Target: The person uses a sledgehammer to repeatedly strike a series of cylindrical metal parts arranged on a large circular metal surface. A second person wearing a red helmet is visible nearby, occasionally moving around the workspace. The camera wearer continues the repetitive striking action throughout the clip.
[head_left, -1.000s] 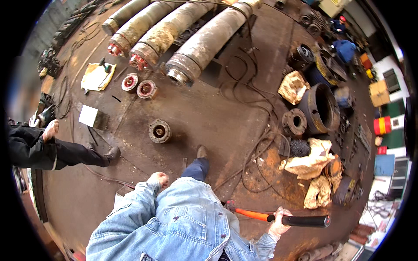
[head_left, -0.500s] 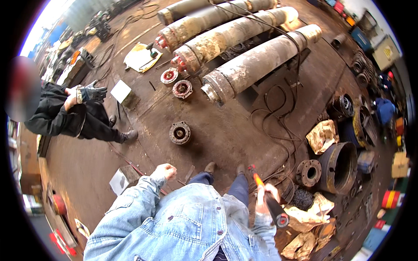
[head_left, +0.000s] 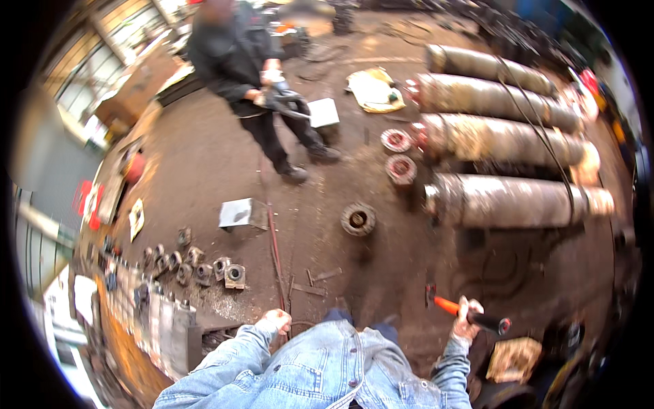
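My right hand (head_left: 466, 318) is wrapped around the handle of a hammer (head_left: 446, 305), with a dark head, an orange shaft and a black grip. The hammer is held out over the floor at my right, its head pointing left. My left hand (head_left: 276, 320) is curled closed at my left side, and nothing shows in it. Ahead of me on the brown floor stands a round flanged metal part (head_left: 358, 219) with a hole in its middle. Two red-faced round parts (head_left: 401, 169) are farther off, beside the ends of large rusty cylinders (head_left: 511, 200).
A co-worker in dark clothes (head_left: 235, 61) stands ahead to the left, holding gloves (head_left: 286, 103). Metal blocks (head_left: 235, 275) and a white-topped box (head_left: 235, 214) are on the left floor, near a red line (head_left: 275, 249). A crumpled yellowish wrapping (head_left: 516, 359) is at lower right.
My view has swung left, so the cylinders and the co-worker appear farther right. The hammer's head now points more to the left. My right hand still grips it; my left stays curled.
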A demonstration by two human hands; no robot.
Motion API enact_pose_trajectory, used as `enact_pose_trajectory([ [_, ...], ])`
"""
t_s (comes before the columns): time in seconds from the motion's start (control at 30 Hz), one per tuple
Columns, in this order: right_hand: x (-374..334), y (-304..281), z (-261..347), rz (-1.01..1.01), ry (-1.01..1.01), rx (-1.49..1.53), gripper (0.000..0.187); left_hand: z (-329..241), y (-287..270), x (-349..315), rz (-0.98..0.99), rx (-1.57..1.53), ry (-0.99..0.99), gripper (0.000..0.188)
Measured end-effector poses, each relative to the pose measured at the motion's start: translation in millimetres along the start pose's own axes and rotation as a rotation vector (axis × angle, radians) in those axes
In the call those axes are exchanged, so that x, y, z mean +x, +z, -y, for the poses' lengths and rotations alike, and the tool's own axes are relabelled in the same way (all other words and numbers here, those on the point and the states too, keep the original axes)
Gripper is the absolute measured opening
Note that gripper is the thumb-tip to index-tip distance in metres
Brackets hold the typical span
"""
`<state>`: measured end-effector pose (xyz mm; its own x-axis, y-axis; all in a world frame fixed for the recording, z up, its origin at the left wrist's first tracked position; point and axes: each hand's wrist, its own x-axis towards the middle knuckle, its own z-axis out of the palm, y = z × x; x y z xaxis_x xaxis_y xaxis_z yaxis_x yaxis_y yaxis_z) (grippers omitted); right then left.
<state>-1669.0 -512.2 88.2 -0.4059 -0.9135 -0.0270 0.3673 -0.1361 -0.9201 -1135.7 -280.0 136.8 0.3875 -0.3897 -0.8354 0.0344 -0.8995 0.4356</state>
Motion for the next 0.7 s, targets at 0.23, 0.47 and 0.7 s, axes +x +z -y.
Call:
enact_pose_trajectory([
  [0.23, 59, 31, -70, 0.138, 0.109, -0.453, 0.020, 21, -36, -64, -0.403, -0.289, 0.018, 0.030],
  [0.47, 135, -8, -69, 0.069, 0.241, -0.261, 0.023, 89, -16, -81, -0.458, -0.583, -0.058, 0.014],
  [0.7, 157, 9, -24, 0.087, 0.314, -0.389, 0.029, 108, 92, -86, -0.284, -0.702, -0.072, 0.011],
])
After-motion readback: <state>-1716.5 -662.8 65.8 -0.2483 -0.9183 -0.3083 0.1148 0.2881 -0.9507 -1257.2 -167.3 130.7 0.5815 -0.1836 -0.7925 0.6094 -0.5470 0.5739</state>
